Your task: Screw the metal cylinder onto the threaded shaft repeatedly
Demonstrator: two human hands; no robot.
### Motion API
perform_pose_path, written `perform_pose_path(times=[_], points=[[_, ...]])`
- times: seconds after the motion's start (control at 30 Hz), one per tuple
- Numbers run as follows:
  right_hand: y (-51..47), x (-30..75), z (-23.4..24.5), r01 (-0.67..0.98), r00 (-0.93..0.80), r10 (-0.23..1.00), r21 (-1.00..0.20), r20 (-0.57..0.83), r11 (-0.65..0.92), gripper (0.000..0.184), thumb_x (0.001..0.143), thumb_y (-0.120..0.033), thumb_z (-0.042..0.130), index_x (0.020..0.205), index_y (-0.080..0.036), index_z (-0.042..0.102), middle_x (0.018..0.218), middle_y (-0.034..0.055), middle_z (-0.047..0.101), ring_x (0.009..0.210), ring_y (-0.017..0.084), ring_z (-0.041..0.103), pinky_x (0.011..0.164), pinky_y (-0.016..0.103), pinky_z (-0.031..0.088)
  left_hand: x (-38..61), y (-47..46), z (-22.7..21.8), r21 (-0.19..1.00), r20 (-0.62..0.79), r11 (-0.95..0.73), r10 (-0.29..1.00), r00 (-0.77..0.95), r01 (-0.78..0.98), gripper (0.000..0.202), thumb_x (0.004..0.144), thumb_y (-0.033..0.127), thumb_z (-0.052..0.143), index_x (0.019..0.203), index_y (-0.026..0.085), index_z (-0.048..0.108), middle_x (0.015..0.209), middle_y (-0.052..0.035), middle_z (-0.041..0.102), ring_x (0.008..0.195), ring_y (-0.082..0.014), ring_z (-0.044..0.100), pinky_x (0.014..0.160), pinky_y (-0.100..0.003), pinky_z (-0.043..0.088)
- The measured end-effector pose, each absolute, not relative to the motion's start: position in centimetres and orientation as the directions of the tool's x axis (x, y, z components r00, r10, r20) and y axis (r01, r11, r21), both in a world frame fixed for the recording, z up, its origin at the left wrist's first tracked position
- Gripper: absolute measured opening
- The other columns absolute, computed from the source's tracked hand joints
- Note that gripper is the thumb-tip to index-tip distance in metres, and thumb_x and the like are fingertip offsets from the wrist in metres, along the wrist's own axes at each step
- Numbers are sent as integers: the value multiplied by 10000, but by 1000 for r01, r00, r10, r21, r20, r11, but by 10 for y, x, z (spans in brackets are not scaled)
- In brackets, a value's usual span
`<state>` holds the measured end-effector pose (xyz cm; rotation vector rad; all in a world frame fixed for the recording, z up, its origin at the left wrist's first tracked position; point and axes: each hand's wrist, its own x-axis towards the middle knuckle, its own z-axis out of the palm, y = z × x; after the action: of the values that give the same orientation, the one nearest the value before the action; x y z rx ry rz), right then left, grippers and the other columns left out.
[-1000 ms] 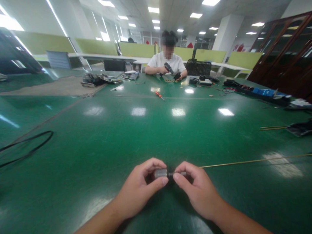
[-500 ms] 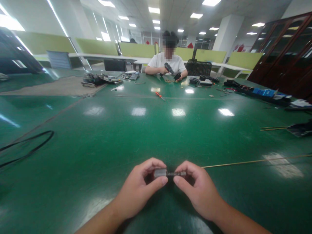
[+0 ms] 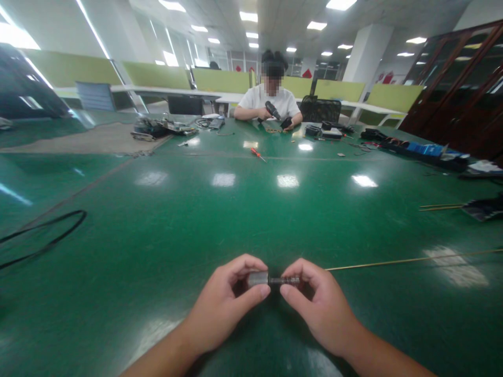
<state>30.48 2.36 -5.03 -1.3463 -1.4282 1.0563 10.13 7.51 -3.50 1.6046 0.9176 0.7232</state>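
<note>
My left hand [image 3: 225, 299] pinches a smooth grey metal cylinder [image 3: 258, 278] between thumb and fingers. Out of its right end runs a thin dark shaft [image 3: 275, 281], which leads to a ridged dark metal end piece [image 3: 291, 280]. Thumb and fingertips of my right hand [image 3: 321, 301] are closed around that end piece. The cylinder, shaft and end piece lie in one line, level, just above the green tabletop [image 3: 251, 220]. My fingers hide the outer side of both ends.
A thin brass-coloured rod [image 3: 408, 261] lies right of my hands. At left is a black cable loop [image 3: 58, 238]. Farther off lies an orange screwdriver [image 3: 257, 154]. Across the table a person [image 3: 271, 104] holds a dark power tool [image 3: 272, 110]. Blue and black items [image 3: 426, 149] lie far right.
</note>
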Motion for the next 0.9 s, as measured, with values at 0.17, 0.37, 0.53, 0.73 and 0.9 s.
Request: perform_pose_path(times=[0.17,0.37,0.53,0.73,0.9], points=[[23,305,-48,260,-20,999,-964,45,49,69,864,-243,634,837,-182,654,719,-16,604,678,150,547,658,264,405,101,74,-33,976,-18,-94,865,502,198,223,864,353,729,1003,189,670,846,-5,641,776,-184,559,709,-272,404],[23,304,-46,262,-10,999,-964,39,40,70,866,-244,636,832,-184,650,711,-14,607,674,151,549,654,264,408,102,74,-32,982,-30,-68,869,495,179,228,861,357,729,1003,189,668,837,-3,633,766,-182,547,700,-270,396],[23,304,-46,256,-2,999,-966,39,38,70,866,-245,632,833,-184,645,703,-18,597,654,147,540,638,262,401,103,74,-32,983,-32,-62,867,498,170,212,863,343,729,994,188,666,822,5,624,754,-171,532,689,-260,389],[23,304,-49,248,6,999,-968,46,43,98,881,-271,626,837,-184,638,727,-12,603,675,151,545,649,266,406,102,75,-34,984,-29,-64,865,500,168,214,872,353,729,999,192,666,818,9,625,749,-166,529,685,-254,386],[23,305,-50,244,3,999,-969,37,35,105,890,-281,625,853,-184,641,752,-2,623,703,157,560,664,269,414,101,75,-36,986,-20,-64,873,488,156,213,866,343,741,1003,196,669,830,6,637,756,-169,538,688,-254,392]])
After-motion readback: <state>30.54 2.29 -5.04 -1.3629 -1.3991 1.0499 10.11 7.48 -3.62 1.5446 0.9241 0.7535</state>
